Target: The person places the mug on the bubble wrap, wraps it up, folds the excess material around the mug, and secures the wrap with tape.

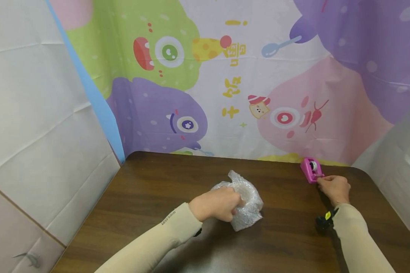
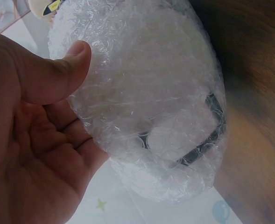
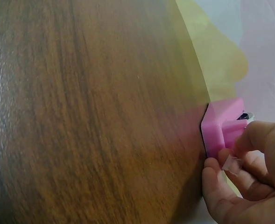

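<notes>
In the head view my left hand (image 1: pixel 218 203) grips a bundle of bubble wrap (image 1: pixel 249 206) near the middle of the table. The left wrist view shows the thumb on top of the bubble wrap (image 2: pixel 146 70), with fingers behind its edge. A pale item with dark angular lines shows through the film, but its kind is unclear. Over at the right, my right hand (image 1: pixel 335 188) is at the front end of a pink tape dispenser (image 1: pixel 308 170). Its fingertips pinch a short strip of clear tape (image 3: pixel 232 164), close beside the dispenser's pink body (image 3: pixel 216 128).
The dark wooden table (image 1: pixel 164 182) ends at a hanging cloth (image 1: pixel 218 132) printed with cartoon monsters. The dispenser stands close to that back edge. Pale panels (image 1: pixel 48 113) rise along the left side, and another (image 1: pixel 396 159) on the right.
</notes>
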{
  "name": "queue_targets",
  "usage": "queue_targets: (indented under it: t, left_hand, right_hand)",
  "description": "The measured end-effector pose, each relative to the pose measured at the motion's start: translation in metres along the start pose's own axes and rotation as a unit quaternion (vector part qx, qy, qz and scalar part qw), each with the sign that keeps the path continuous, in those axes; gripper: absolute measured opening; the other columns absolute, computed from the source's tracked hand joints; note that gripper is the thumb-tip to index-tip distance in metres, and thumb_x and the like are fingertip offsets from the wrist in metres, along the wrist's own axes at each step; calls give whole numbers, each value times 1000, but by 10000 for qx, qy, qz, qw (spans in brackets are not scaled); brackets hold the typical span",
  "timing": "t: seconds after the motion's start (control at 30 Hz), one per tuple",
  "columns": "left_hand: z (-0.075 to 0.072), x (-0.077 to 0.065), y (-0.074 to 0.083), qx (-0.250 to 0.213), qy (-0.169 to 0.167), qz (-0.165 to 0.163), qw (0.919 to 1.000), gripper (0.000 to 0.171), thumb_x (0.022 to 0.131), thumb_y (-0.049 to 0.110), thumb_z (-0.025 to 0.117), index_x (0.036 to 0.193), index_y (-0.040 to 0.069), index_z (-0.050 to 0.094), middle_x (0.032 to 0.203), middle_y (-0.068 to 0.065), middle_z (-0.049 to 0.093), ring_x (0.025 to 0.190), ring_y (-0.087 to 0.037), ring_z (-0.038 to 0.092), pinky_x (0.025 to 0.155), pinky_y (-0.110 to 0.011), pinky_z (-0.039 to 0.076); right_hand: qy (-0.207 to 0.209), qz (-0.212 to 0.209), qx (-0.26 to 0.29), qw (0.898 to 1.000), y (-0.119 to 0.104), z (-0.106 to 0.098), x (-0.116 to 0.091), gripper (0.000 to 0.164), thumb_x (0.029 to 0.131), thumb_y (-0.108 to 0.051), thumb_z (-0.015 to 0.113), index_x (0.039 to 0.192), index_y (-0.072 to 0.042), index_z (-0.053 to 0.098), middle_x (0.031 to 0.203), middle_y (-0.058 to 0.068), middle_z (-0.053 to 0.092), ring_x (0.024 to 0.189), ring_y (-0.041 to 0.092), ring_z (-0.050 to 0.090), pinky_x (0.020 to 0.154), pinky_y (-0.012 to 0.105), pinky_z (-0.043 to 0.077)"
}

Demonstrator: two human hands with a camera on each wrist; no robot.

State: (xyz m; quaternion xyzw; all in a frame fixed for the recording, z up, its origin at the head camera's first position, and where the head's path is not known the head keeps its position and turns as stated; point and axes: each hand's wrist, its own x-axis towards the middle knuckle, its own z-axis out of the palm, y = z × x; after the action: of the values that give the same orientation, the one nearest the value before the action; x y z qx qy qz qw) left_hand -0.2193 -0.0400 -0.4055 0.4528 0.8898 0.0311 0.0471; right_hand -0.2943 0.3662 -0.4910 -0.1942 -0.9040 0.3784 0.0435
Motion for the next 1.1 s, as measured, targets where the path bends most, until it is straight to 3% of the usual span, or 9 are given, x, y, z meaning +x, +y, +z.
queue_targets:
  t: [0.4,0.47,0.83,1.1]
  left_hand:
    - [0,0,1,-1,11,60,10000,16,84,10,74,77,20,64,59,14,49,57,-6,41,56,-21,40]
    - [0,0,0,15,18,63,10000,16,83,10,74,76,20,63,59,14,49,57,-6,41,56,-21,41]
    - [0,1,1,-13,-37,35,10000,23,83,10,74,72,21,58,59,13,47,57,-6,39,55,-21,39]
    - [-1,1,2,-46,-66,-11,10000,22,84,10,74,73,19,58,59,13,48,57,-6,40,55,-21,38]
  right_hand:
    - [-15,-38,-74,10000,1,1,1,44,94,-29,64,108,11,73,75,8,76,111,43,53,77,37,36]
    - [-2,-56,-48,10000,2,1,1,43,94,-29,64,107,12,73,75,10,76,112,45,53,81,42,40]
    - [98,-100,-51,9999,9,-1,-1,41,95,-28,67,106,10,75,74,7,77,103,39,61,74,35,38]
    - [138,-475,-112,9987,7,-1,-7,41,93,-31,68,108,7,76,70,1,76,66,7,60,59,22,43]
